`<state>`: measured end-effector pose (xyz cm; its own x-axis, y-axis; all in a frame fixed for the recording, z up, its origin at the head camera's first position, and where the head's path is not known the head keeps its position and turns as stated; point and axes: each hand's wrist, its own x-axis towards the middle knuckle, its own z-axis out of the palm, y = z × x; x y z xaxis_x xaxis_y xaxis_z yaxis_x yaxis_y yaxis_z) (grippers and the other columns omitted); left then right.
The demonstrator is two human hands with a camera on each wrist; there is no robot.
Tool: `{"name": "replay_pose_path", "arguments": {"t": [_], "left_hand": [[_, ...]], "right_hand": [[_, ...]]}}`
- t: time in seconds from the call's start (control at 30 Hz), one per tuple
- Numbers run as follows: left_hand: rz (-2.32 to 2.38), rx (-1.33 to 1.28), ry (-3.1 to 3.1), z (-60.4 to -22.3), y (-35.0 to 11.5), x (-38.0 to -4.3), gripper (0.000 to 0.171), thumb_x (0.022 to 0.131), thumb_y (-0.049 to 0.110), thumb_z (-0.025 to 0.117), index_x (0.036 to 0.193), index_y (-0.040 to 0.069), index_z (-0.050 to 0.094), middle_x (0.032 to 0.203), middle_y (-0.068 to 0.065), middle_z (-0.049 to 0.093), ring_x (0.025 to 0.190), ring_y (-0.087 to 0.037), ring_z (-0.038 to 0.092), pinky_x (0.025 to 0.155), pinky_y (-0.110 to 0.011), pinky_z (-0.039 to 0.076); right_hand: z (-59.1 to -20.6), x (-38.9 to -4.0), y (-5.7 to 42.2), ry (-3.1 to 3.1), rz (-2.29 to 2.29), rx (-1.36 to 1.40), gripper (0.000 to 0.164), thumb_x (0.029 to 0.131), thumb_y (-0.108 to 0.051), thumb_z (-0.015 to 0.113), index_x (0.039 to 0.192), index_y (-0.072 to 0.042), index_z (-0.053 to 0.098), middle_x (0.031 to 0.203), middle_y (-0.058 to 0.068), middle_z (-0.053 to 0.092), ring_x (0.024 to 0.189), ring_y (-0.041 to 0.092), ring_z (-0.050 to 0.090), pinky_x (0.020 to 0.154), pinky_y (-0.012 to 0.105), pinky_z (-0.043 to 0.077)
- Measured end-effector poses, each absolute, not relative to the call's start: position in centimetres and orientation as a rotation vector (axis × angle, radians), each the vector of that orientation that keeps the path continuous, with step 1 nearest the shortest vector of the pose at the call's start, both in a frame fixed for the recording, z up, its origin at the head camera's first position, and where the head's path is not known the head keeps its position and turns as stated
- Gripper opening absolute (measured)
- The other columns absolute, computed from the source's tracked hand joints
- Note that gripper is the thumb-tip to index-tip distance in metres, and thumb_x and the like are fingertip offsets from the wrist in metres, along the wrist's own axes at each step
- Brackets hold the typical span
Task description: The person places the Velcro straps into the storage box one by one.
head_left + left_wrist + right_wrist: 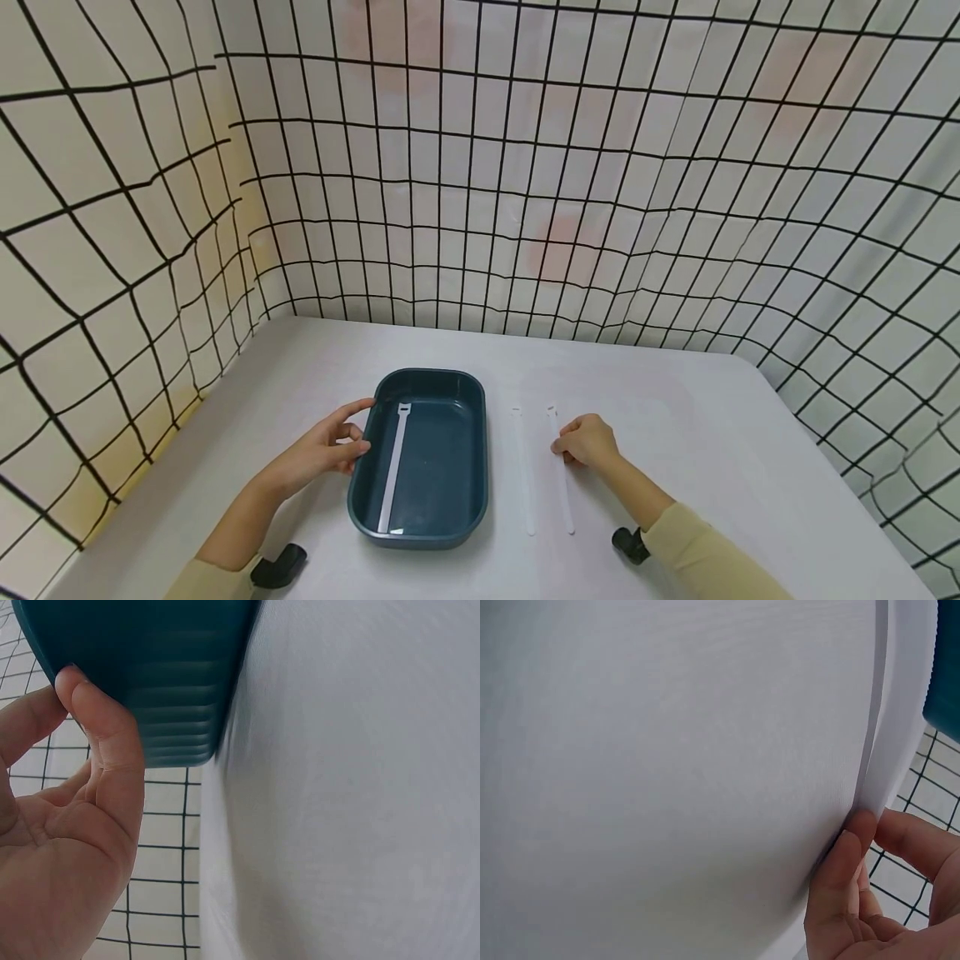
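A dark teal rectangular tray [441, 540] stands on the white table, with a white strap with a slotted head [393, 467] lying lengthwise along its left side. My left hand [330, 442] holds the tray's left rim; in the left wrist view, its fingertips [101, 712] are at the tray's edge. To the right of the tray, my right hand [590, 442] pinches a second white strap [562, 492] near its upper part. The right wrist view has thumb and fingers at the edge of this strap [900, 712]. Another white strap [526, 483] lies between that one and the tray.
Black wire grid panels [480, 167] with white sheeting behind surround the table [675, 400] at the back and both sides. Black wrist devices [279, 567] are near both forearms. The tray's wall rises close to the left of the loose straps.
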<state>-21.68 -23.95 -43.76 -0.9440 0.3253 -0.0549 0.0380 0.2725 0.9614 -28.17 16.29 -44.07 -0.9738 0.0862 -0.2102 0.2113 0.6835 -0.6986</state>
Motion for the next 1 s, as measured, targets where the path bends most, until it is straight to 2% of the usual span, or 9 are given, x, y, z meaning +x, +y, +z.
{"name": "replay_pose_path", "arguments": {"t": [0.47,0.73,1.0], "left_hand": [[1.722,0.36,2.29,-43.8,-24.5,-22.6,0.07,0.096,0.017,0.062,0.153,0.006,0.024,0.096,-0.015,0.052,0.076,-0.024,0.057,0.073,-0.034,0.054],[1.722,0.37,2.288,-43.9,-24.8,-23.0,0.07,0.096,0.017,0.062,0.153,0.007,0.023,0.096,-0.015,0.052,0.077,-0.026,0.057,0.073,-0.035,0.054],[1.721,0.394,2.28,-43.7,-25.0,-23.4,0.071,0.095,0.018,0.063,0.153,0.006,0.022,0.095,-0.015,0.052,0.077,-0.025,0.057,0.073,-0.034,0.054]], "right_hand": [[-44.3,-28.8,16.6,2.575,-1.414,0.308,0.015,0.082,-0.002,0.073,0.091,0.006,0.065,0.063,0.007,0.062,0.053,0.012,0.059,0.05,0.023,0.05],[-44.1,-29.2,16.5,2.392,-1.693,0.292,0.022,0.085,-0.001,0.07,0.101,0.01,0.06,0.069,0.006,0.063,0.056,0.011,0.06,0.052,0.02,0.051],[-43.8,-29.1,16.1,2.376,-1.743,0.297,0.024,0.087,-0.003,0.069,0.104,0.01,0.06,0.073,0.006,0.063,0.057,0.01,0.06,0.053,0.021,0.051]]}}
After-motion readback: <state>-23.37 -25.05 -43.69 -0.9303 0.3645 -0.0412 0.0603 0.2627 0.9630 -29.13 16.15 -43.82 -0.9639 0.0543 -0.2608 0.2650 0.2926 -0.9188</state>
